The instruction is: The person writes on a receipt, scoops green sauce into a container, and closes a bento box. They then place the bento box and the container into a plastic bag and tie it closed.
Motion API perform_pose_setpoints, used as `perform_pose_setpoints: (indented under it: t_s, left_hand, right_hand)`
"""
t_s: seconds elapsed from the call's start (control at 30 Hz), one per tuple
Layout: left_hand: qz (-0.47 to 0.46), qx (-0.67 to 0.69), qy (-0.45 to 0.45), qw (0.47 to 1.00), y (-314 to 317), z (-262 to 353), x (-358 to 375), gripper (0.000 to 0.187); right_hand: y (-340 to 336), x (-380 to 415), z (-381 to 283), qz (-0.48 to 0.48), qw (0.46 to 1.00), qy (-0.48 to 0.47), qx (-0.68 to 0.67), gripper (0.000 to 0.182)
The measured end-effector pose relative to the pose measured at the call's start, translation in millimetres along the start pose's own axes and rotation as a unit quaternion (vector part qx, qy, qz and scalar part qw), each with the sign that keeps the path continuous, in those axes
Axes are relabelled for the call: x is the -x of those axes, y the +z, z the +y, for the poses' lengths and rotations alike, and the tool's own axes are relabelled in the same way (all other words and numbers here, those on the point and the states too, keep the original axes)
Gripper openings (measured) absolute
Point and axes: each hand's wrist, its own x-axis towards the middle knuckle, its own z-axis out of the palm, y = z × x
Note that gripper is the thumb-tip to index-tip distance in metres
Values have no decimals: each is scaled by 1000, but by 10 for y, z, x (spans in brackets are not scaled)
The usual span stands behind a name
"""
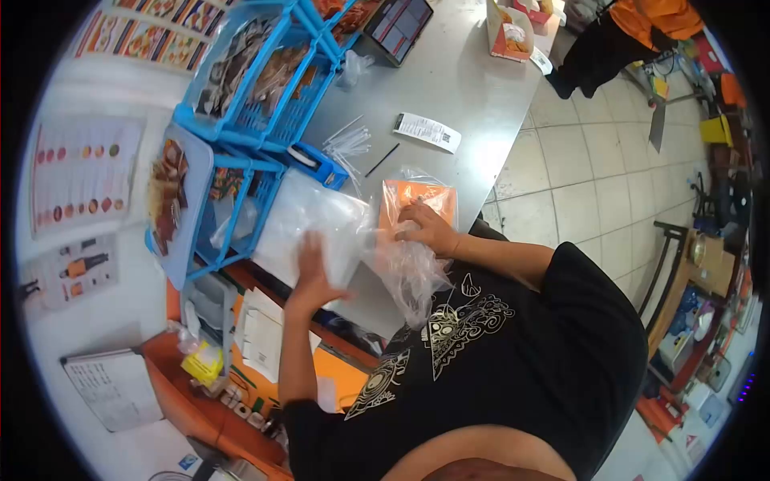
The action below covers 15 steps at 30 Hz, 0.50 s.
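My right hand [431, 230] has its fingers curled on a clear plastic bag [415, 280], whose loose end hangs toward my shirt. Inside or under that bag is an orange box [391, 199], right at my fingertips; which of the two cannot be told. Blurred by motion, my left hand [314, 274] is over the near edge of a stack of clear plastic bags [309, 212]. Its thumb stands apart from the fingers, and nothing shows in it.
Blue baskets [277, 100] with packets stand at the left, beside a blue tape dispenser [318, 164]. White straws [347, 144], a black stick [382, 160] and a receipt [427, 132] lie on the metal table [473, 104]. Food boxes [510, 36] and another person [622, 40] are farther off.
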Motion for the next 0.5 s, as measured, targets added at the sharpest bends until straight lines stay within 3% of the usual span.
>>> perform_pose_setpoints:
  t_s: [0.03, 0.07, 0.13, 0.17, 0.23, 0.27, 0.3, 0.4, 0.47, 0.5]
  left_hand:
    - [43, 87, 115, 989, 397, -122, -264, 122]
    - [45, 175, 200, 963, 727, -53, -552, 116]
    - [-9, 232, 257, 938, 1067, 194, -854, 104]
    - [-33, 243, 277, 929, 1163, 275, -890, 98]
    - [-58, 238, 318, 916, 1266, 381, -942, 86]
    - [-70, 226, 338, 911, 1300, 414, -970, 80]
    - [-80, 211, 355, 907, 1334, 436, -981, 74]
    - [-107, 123, 403, 900, 1452, 532, -1038, 57]
    - [-60, 94, 446, 888, 1463, 574, -1044, 46]
    - [79, 207, 496, 839, 1480, 618, -1020, 38]
  right_hand:
    - [-27, -123, -90, 50, 997, -57, 35, 38]
    - [28, -211, -188, 41, 997, -51, 46, 38]
    - [40, -364, -241, 10, 987, -121, -103, 34]
    - [14, -385, -297, 5, 989, -114, -91, 34]
    - [58, -399, -489, -80, 990, -11, -117, 26]
    - [282, -262, -476, -126, 990, 59, -7, 21]
    - [335, -298, -542, -125, 990, 61, 0, 21]
    - [415, -526, -783, -238, 943, 126, -197, 45]
    - [365, -704, -922, -305, 879, 164, -328, 62]
    - [221, -819, -1000, -306, 880, 164, -326, 62]
